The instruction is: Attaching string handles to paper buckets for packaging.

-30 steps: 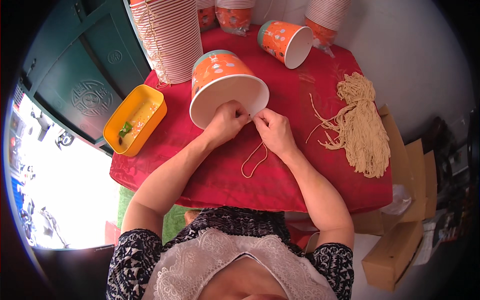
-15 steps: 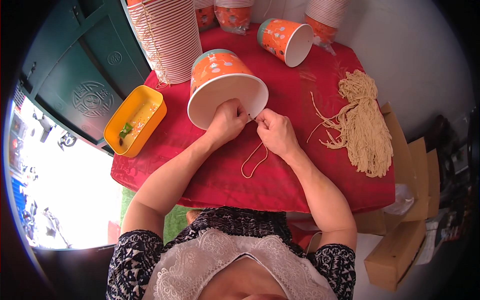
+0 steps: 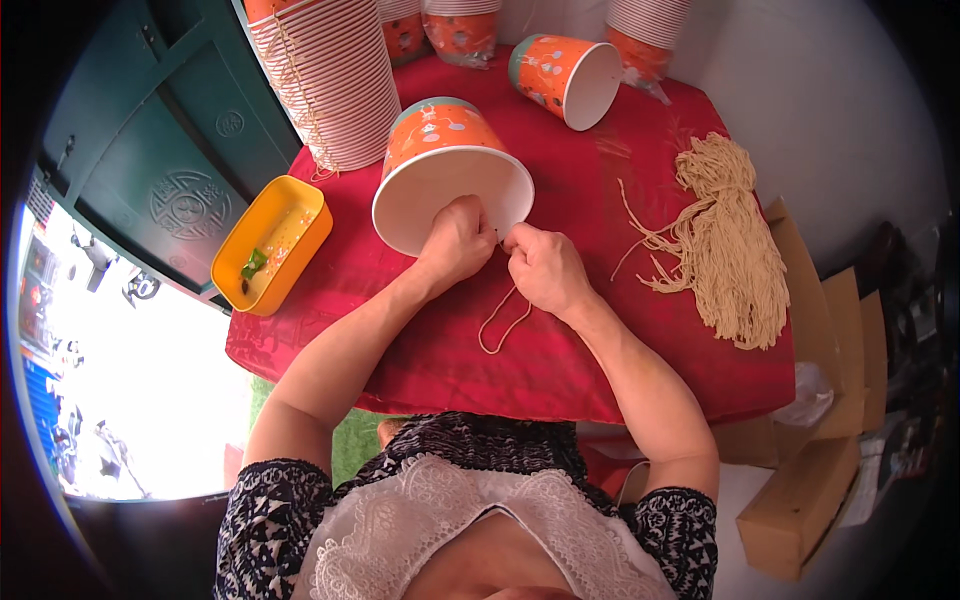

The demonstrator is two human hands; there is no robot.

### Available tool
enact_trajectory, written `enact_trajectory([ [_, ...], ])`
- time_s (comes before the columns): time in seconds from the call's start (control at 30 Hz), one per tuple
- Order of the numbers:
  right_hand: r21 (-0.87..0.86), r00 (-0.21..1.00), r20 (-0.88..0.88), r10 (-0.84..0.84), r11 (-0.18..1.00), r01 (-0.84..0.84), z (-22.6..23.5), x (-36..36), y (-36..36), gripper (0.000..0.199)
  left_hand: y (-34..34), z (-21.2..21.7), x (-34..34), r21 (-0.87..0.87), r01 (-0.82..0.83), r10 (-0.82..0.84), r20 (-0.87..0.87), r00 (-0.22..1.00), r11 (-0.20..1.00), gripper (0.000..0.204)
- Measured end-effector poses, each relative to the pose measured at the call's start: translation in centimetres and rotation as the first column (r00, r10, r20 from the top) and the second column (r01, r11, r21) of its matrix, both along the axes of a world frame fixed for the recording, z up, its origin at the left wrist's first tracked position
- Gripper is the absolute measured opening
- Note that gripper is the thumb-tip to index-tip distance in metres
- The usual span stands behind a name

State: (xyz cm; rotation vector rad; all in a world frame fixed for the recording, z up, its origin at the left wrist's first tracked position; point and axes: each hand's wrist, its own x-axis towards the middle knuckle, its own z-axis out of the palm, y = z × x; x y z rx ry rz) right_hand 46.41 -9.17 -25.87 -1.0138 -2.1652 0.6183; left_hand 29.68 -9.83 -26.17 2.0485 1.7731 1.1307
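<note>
An orange paper bucket (image 3: 440, 138) with a white rim and teal base band lies on its side in front of me, its mouth toward me. My left hand (image 3: 460, 238) is closed at the lower right of the mouth, fingers curled on the rim. Close beside it, my right hand (image 3: 546, 268) pinches a beige string at the rim's edge. A loop of that string (image 3: 488, 347) hangs below the right hand onto the red cloth. The fingertips of both hands nearly meet, and a small dark spot shows between them. What the left fingertips do inside the bucket is hidden.
On the red-clothed table (image 3: 640, 370) lie a bundle of beige strings (image 3: 735, 250), a yellow tub (image 3: 318, 243) with small beads and something green, and another bucket (image 3: 592, 88) on its side. A tall bucket stack (image 3: 335, 95) stands back left. Cardboard boxes (image 3: 800, 505) are at right.
Both hands stay at the bucket's rim; the right hand has shifted slightly left and pulled a little closer to the left one. The whole view has moved slightly.
</note>
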Motion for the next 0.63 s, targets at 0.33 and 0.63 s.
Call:
enact_trajectory([
  [0.33, -0.099, 0.980, 0.032, -0.198, 0.975, 0.200, 0.9, 0.8, 0.8, 0.026, 0.0, -0.1, 0.1, 0.013, 0.018, -0.019, 0.059, 0.998, 1.000, 0.015],
  [0.63, -0.100, 0.971, -0.050, -0.233, 0.969, 0.227, 1.0, -0.3, 2.4, 0.030, -1.4, -0.6, -0.3, 0.229, 0.115, -0.120, 0.008, 0.993, 0.966, 0.011],
])
